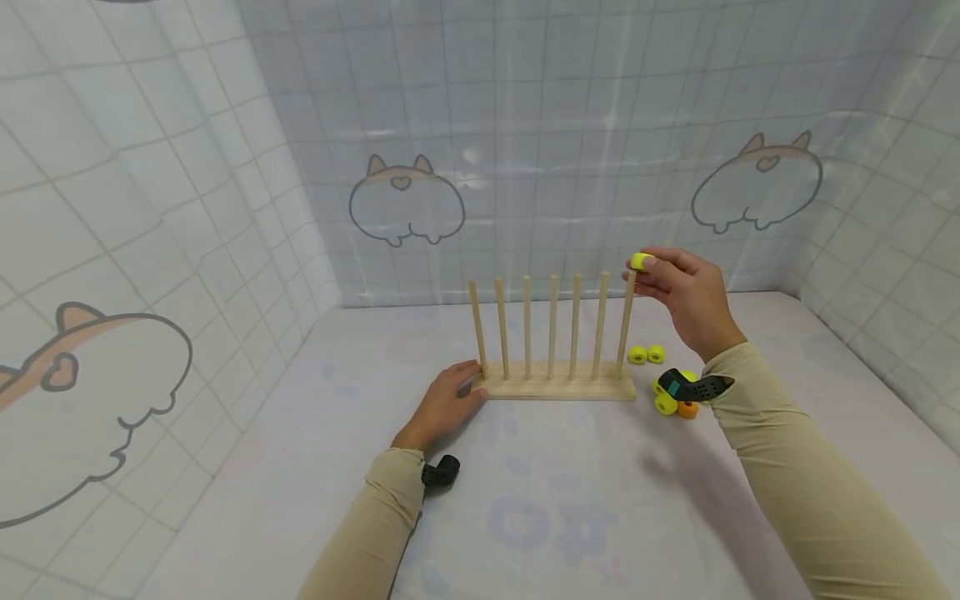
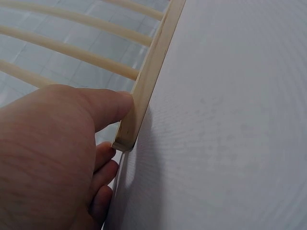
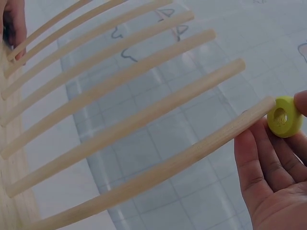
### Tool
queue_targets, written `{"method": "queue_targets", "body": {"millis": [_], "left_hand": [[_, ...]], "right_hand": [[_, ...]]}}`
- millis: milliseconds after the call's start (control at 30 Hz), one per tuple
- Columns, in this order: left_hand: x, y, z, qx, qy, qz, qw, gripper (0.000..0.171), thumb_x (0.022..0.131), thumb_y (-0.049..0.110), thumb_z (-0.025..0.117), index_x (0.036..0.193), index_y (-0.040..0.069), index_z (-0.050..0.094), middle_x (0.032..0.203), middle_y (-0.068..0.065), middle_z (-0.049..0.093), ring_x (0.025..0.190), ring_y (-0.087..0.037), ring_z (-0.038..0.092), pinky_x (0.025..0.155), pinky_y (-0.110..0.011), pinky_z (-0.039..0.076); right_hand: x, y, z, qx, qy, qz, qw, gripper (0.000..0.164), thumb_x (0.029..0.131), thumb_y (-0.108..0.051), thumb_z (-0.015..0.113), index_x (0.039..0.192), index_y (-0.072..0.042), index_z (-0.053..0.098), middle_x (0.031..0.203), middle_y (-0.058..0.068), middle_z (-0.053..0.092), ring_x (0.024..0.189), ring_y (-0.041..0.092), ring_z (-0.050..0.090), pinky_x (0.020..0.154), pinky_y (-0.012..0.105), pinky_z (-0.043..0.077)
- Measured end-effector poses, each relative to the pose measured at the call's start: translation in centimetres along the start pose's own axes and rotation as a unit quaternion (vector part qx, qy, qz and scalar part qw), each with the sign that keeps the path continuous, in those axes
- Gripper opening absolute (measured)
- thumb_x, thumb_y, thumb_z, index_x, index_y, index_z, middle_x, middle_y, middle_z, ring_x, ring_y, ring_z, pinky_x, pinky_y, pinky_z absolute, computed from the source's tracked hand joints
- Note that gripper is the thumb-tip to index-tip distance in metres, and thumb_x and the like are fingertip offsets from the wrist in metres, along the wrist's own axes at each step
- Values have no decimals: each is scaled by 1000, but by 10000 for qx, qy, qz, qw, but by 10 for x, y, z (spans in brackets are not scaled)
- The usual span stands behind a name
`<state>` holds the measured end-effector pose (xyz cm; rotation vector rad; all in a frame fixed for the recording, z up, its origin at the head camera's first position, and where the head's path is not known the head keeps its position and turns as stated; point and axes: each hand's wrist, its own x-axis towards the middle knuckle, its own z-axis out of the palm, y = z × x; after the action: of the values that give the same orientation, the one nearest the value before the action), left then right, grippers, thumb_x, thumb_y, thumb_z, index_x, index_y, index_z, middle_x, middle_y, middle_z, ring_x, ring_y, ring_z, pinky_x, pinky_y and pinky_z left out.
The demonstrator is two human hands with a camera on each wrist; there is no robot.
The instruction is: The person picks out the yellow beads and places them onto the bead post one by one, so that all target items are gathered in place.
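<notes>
1. Namely, wooden base (image 1: 558,389), one, on the counter (image 1: 300,467); seven bare pegs (image 1: 552,333) stand in a row along it.
2. Left hand (image 1: 446,404), one: nearly closed at the base's left end, which it grips, thumb on the front face, fingers behind.
3. Right hand (image 1: 693,296), one: thumb and fingertips pinch one yellow ring (image 1: 641,261) at the tip of the rightmost peg; other fingers extended. Whether ring and peg touch, cannot tell.
4. Loose pair (image 1: 637,356), yellow rings, two, side by side, right of the base.
5. Nearer cluster (image 1: 664,405), partly hidden by the right wrist strap (image 1: 696,387): at least three yellow rings, one orange ring (image 1: 687,411).
</notes>
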<state>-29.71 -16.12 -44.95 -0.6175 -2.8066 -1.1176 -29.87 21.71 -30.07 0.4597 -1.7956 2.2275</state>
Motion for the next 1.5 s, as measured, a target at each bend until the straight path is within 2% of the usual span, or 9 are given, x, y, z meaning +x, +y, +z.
{"method": "queue_targets", "body": {"millis": [300, 533, 867, 1133, 1233, 1367, 1500], "left_hand": [[-1, 2, 0, -2, -2, -173, 9999, 52, 99, 28, 61, 146, 8, 53, 154, -8, 44, 144, -32, 34, 117, -51, 26], [-2, 5, 0, -52, 72, -28, 10000, 50, 98, 24, 62, 144, 4, 55, 152, -12, 46, 143, -36, 36, 116, -54, 27], [-2, 5, 0, 35, 63, -54, 10000, 50, 98, 25, 63, 143, 5, 55, 152, -12, 46, 143, -35, 36, 117, -53, 27], [-3, 5, -1, 41, 46, -81, 9999, 50, 99, 26, 62, 144, 5, 55, 152, -12, 46, 143, -35, 35, 117, -53, 26], [-3, 5, 0, 30, 47, -77, 10000, 50, 99, 26, 62, 144, 5, 55, 152, -12, 46, 143, -35, 35, 117, -53, 26], [-3, 5, -1, 21, 54, -68, 10000, 50, 99, 26, 62, 143, 5, 55, 152, -12, 46, 143, -35, 35, 117, -53, 26], [-3, 6, -1, 23, 60, -90, 9999, 50, 99, 26, 62, 143, 6, 55, 152, -11, 46, 143, -34, 35, 117, -53, 26]], "right_hand": [[1, 1, 2, -173, -41, -105, 9998, 41, 96, -18, 69, 127, 8, 60, 115, 18, 67, 102, 24, 69, 89, 31, 56], [3, 2, 4, -178, -57, -112, 9998, 38, 97, -18, 69, 126, 4, 61, 115, 19, 66, 102, 25, 70, 90, 31, 56], [3, 2, 5, -134, -132, -174, 9997, 38, 96, -17, 70, 126, 5, 62, 115, 20, 66, 100, 24, 70, 90, 31, 56], [3, 3, 5, -208, -165, -219, 9994, 37, 96, -16, 70, 125, 6, 62, 112, 14, 68, 100, 23, 70, 89, 29, 56], [3, 3, 5, -187, -178, -214, 9994, 41, 96, -16, 70, 127, 9, 59, 112, 14, 68, 99, 22, 70, 89, 29, 56], [3, 2, 6, -173, -181, -208, 9995, 45, 96, -16, 70, 128, 13, 56, 113, 16, 67, 99, 22, 70, 89, 29, 56], [3, 1, 6, -185, -175, -213, 9994, 42, 96, -15, 70, 127, 10, 59, 116, 20, 66, 100, 23, 70, 88, 30, 56]]}}
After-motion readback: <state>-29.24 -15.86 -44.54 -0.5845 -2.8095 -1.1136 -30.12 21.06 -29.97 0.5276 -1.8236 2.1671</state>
